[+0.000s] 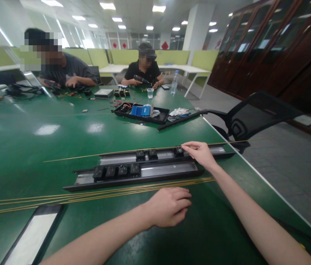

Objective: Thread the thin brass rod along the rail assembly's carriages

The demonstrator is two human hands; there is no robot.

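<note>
My right hand (198, 151) is closed in a pinch on a long thin brass rod (71, 158), at the far channel's rightmost black block. This black metal channel (166, 153) carries three small black blocks, two of them near its middle (152, 154). In front lies a second black channel (169, 169), with several similar blocks (122, 170) side by side in its left half. My left hand (170, 207) is open, palm down and fingers loosely bent, low over the table. It holds nothing. Just beyond it runs a bundle of thin brass rods (94, 195).
A phone-like slab (32, 235) lies at front left on the green table (89, 129). Further back are a black tray (158, 117) with a blue item, gloves (179, 113), a cup (150, 93) and a bottle (174, 82). Two people work opposite. A chair (254, 114) stands right.
</note>
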